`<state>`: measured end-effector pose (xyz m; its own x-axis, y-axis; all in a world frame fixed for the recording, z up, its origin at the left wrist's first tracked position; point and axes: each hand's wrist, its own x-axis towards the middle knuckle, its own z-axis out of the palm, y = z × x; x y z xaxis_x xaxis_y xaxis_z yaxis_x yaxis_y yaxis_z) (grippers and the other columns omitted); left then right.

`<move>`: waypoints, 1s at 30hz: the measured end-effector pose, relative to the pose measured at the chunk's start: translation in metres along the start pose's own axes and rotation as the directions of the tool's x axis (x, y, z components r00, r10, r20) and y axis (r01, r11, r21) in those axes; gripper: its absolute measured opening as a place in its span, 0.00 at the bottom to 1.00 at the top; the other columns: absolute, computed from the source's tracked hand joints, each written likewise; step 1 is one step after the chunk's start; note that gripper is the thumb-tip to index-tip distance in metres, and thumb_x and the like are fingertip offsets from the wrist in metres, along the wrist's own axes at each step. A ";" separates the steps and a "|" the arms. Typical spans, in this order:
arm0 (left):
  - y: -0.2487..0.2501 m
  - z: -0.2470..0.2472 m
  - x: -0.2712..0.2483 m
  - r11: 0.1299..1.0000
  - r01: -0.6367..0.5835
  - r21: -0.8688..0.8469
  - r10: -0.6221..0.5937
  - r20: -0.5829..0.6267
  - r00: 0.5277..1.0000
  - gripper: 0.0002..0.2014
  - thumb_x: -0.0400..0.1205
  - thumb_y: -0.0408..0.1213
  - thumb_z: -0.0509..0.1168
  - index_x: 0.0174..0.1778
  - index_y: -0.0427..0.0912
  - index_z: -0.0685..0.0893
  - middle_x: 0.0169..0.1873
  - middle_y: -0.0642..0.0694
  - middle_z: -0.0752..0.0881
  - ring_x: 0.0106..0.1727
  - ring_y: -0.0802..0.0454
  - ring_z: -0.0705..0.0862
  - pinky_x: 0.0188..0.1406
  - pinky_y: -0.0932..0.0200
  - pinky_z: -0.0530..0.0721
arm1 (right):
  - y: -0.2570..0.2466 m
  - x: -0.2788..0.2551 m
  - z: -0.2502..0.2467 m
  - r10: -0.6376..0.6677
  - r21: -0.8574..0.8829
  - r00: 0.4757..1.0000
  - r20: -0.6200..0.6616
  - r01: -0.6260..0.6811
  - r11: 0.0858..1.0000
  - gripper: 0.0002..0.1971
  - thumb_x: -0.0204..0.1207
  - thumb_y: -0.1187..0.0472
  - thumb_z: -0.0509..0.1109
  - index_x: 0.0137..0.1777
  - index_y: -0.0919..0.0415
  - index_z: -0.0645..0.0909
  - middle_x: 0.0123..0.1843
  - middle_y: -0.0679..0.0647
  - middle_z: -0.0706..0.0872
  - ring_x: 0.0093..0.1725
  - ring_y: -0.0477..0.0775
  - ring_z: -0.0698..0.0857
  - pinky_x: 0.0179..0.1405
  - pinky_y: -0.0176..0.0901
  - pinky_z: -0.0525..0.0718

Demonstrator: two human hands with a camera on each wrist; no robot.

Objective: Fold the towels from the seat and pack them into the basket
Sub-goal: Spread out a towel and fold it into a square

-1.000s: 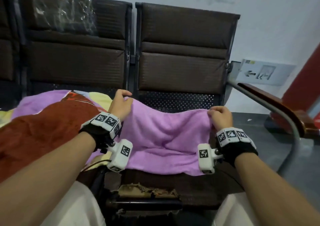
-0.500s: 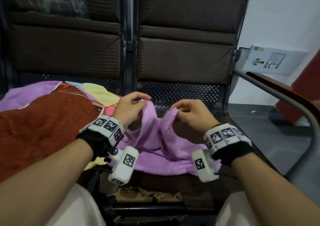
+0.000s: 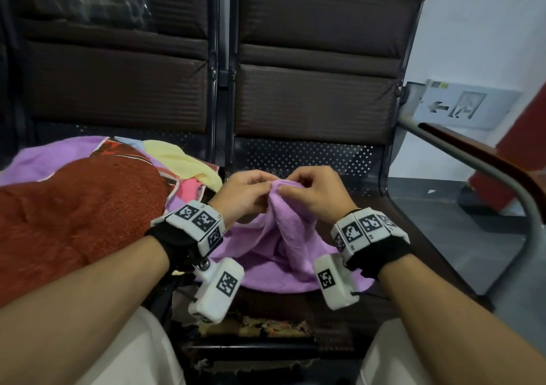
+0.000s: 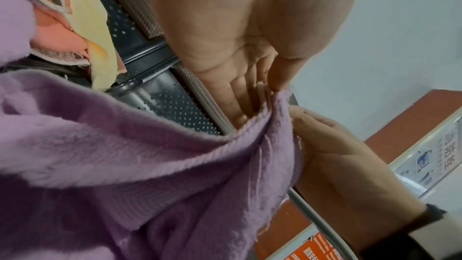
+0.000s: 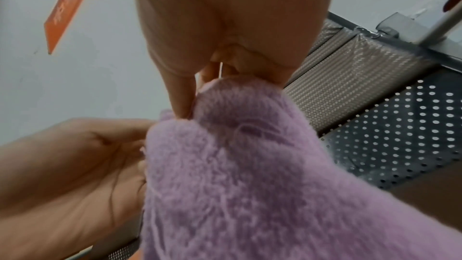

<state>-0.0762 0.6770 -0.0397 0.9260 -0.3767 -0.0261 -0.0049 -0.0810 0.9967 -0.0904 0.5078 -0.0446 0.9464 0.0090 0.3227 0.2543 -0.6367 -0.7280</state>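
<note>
Both hands meet over the brown seat, pinching the same raised edge of the purple towel. The left hand has thumb and curled fingers closed on the hem; the right hand pinches it from the other side, thumb against its fingers. The towel's lower part drapes onto the seat, beside the pile of towels on the next seat
</note>
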 end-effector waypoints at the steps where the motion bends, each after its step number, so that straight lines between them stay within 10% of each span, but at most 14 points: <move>1: 0.001 0.001 -0.001 1.000 0.012 -0.025 -0.012 0.000 1.000 0.11 0.84 0.30 0.58 0.56 0.31 0.83 0.30 0.43 0.80 0.25 0.58 0.78 0.24 0.67 0.78 | 0.000 0.001 0.000 0.011 0.002 1.000 -0.008 -0.011 1.000 0.06 0.67 0.51 0.79 0.34 0.49 0.86 0.31 0.44 0.87 0.32 0.36 0.81 0.34 0.29 0.76; 9: -0.005 -0.004 -0.004 0.993 -0.069 0.095 0.071 -0.025 0.997 0.08 0.82 0.31 0.63 0.53 0.36 0.85 0.52 0.22 0.83 0.47 0.37 0.81 0.58 0.29 0.77 | -0.003 0.000 0.005 0.042 0.010 0.999 0.035 -0.042 0.999 0.09 0.67 0.49 0.80 0.37 0.51 0.85 0.33 0.46 0.86 0.32 0.38 0.81 0.32 0.30 0.77; 14: -0.009 -0.020 0.007 0.962 -0.152 0.229 0.198 -0.193 0.961 0.14 0.82 0.28 0.56 0.41 0.50 0.83 0.40 0.52 0.85 0.42 0.54 0.81 0.48 0.57 0.78 | 0.004 -0.003 -0.009 0.015 -0.236 0.975 0.222 0.039 0.971 0.17 0.72 0.43 0.74 0.31 0.54 0.79 0.28 0.47 0.82 0.28 0.43 0.76 0.32 0.41 0.75; 20: -0.009 -0.025 0.011 0.928 -0.177 0.327 0.273 -0.277 0.921 0.15 0.82 0.30 0.52 0.37 0.53 0.76 0.33 0.55 0.76 0.33 0.61 0.73 0.29 0.74 0.70 | 0.011 -0.006 -0.032 0.001 -0.479 0.972 0.234 0.115 0.870 0.12 0.76 0.47 0.70 0.46 0.56 0.80 0.36 0.48 0.83 0.38 0.52 0.81 0.41 0.45 0.78; 23: -0.005 -0.024 0.013 0.913 -0.219 0.344 0.326 -0.295 0.898 0.14 0.83 0.29 0.51 0.38 0.50 0.76 0.32 0.54 0.75 0.31 0.61 0.72 0.24 0.77 0.69 | 0.003 -0.006 -0.036 -0.054 -0.398 0.995 0.082 0.083 0.914 0.22 0.70 0.54 0.77 0.64 0.50 0.78 0.38 0.43 0.82 0.42 0.49 0.82 0.46 0.45 0.82; 30: 0.006 -0.022 -0.001 0.778 -0.259 0.573 0.357 -0.064 0.932 0.15 0.84 0.30 0.50 0.63 0.43 0.75 0.30 0.51 0.76 0.29 0.56 0.74 0.31 0.62 0.70 | -0.009 -0.017 -0.039 0.019 -0.551 0.991 0.133 0.058 0.832 0.05 0.71 0.59 0.73 0.46 0.56 0.84 0.52 0.52 0.76 0.56 0.55 0.75 0.57 0.49 0.77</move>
<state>-0.0693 0.6970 -0.0323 0.8852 -0.3210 0.3366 -0.4597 -0.4939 0.7380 -0.1169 0.4827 -0.0200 0.9693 0.0994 0.2250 0.1568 -0.9544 -0.2539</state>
